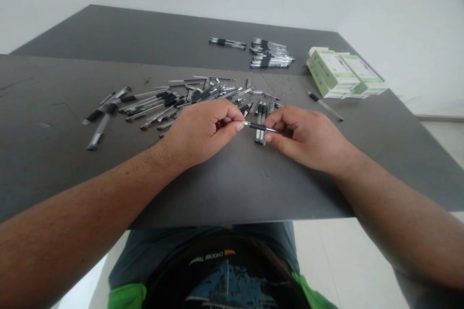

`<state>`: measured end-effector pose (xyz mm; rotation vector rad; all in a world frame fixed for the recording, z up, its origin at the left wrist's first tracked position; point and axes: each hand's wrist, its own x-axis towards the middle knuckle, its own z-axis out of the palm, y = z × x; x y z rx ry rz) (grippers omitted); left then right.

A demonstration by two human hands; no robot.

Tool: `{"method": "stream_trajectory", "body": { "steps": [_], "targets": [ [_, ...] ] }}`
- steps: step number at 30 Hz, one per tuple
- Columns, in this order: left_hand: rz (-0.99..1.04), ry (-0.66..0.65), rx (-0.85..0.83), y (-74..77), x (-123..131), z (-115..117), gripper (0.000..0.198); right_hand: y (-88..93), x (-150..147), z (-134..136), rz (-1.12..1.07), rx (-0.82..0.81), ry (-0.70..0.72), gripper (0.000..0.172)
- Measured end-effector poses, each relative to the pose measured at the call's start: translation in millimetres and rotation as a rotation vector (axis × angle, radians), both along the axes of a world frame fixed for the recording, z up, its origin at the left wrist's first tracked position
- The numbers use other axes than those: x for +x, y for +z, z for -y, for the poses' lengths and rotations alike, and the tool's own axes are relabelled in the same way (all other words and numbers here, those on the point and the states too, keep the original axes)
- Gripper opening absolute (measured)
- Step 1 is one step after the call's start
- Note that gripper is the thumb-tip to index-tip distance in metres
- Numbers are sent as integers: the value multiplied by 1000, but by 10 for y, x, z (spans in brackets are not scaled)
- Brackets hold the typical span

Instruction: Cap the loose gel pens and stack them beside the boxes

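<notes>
Between my two hands lies a pen (257, 126) with a black grip, held level above the table. My left hand (208, 130) pinches its pale tip end between thumb and forefinger. Closed around the other end is my right hand (306, 137), its fingers covering part of the barrel. Just behind the held pen, several assembled pens (259, 111) lie side by side on the table. A heap of loose pen parts (203, 94), with clear barrels, black grips and thin refills, spreads behind my left hand.
Bundled pens (270, 60) lie at the back, beside another small group of pens (227, 43). Green and white boxes (335, 75) stand at the back right. A single pen barrel (325, 106) rests before them. More pens (103, 125) lie left on the dark table (232, 193).
</notes>
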<state>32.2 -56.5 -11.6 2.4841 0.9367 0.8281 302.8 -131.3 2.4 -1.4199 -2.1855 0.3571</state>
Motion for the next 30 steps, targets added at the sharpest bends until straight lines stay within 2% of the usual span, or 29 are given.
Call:
{"method": "stream_trajectory", "body": {
  "steps": [2,5,9,13,18,22,26,30],
  "targets": [
    [-1,-9,3,-2,2,-1,18,-2,-1,1,24,1,9,12],
    [-4,-6,8,-5,4,-1,18,-17,2,-2,27,15,52,22],
    [-10,4,11,-9,4,4,19,-33,11,-6,1,12,14,13],
    [-8,7,17,-12,2,4,19,-25,5,-3,15,4,53,24],
    [2,3,19,-7,0,1,18,-13,-12,5,-7,-5,9,14],
    [-5,4,25,-7,0,3,17,-11,-8,9,13,-12,34,20],
    [-23,19,21,-12,0,3,17,-7,-9,11,1,-32,-4,14],
    [-25,11,25,-13,1,2,18,-1,-13,4,32,-23,40,22]
  ]
}}
